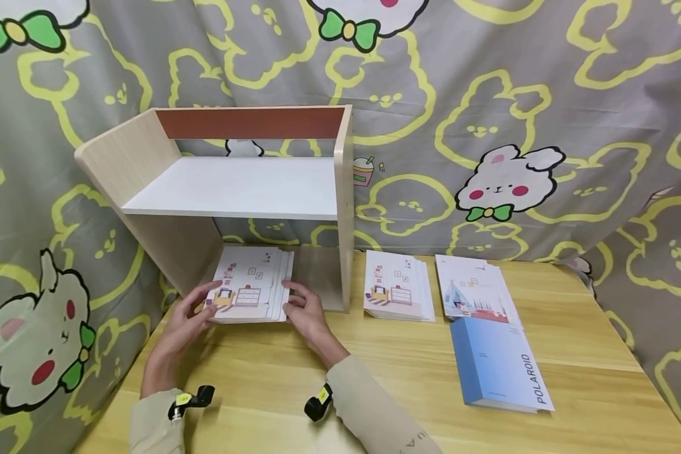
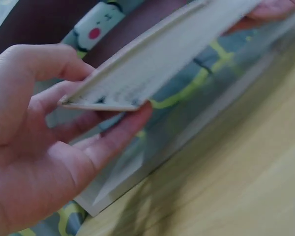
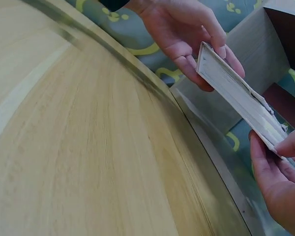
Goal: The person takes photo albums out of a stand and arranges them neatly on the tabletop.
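A white book (image 1: 261, 265) with a drawn armchair and dresser on its cover is held level at the front of the small shelf's lower compartment. My left hand (image 1: 184, 325) grips its left side, thumb on top and fingers below, as the left wrist view shows. On the opposite side my right hand (image 1: 312, 318) pinches the book between thumb and fingers. From the right wrist view, the page edges of the book (image 3: 236, 96) face the camera, and it is raised above the shelf's bottom board.
The wooden shelf (image 1: 345, 208) has a white upper board (image 1: 250, 183) over the lower compartment. Right of it on the table (image 1: 397, 378) lie a similar white book (image 1: 394, 284), another with a tent picture (image 1: 468, 284), and a blue POLAROID book (image 1: 499, 362). A patterned curtain (image 1: 408, 208) hangs behind.
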Demonstrator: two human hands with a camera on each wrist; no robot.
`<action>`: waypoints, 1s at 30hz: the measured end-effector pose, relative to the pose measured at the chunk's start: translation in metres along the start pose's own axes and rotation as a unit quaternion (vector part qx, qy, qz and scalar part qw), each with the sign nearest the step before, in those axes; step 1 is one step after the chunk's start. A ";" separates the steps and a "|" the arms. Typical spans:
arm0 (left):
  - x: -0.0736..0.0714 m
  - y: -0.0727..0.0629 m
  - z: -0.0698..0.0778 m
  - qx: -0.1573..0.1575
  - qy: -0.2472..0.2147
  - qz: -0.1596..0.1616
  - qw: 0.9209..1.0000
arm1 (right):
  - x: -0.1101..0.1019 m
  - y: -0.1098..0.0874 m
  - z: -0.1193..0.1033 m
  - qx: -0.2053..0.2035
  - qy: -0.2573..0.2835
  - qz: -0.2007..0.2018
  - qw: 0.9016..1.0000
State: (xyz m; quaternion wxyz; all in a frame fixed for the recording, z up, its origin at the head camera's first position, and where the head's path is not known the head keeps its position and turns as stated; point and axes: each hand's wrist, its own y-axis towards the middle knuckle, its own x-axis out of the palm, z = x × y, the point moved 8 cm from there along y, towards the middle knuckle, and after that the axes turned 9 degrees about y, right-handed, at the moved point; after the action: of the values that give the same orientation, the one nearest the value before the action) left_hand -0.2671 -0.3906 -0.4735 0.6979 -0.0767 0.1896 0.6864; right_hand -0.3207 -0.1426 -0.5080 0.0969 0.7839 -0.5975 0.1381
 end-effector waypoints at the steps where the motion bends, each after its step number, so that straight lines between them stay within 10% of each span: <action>1: 0.001 0.001 0.002 0.006 0.013 0.005 1.000 | -0.001 0.000 -0.001 -0.003 -0.002 0.000 1.000; 18: 0.017 -0.004 0.017 0.019 0.049 0.061 0.997 | -0.009 -0.008 -0.021 -0.027 0.006 -0.008 1.000; 30: 0.024 -0.006 0.022 0.021 0.028 0.045 0.998 | -0.017 -0.015 -0.033 -0.052 -0.002 -0.008 0.999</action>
State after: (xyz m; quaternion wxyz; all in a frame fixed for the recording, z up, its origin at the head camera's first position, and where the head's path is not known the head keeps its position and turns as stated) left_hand -0.2576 -0.3601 -0.4629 0.6625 -0.0725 0.2269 0.7102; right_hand -0.3136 -0.1130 -0.4826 0.1369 0.7831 -0.5976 0.1045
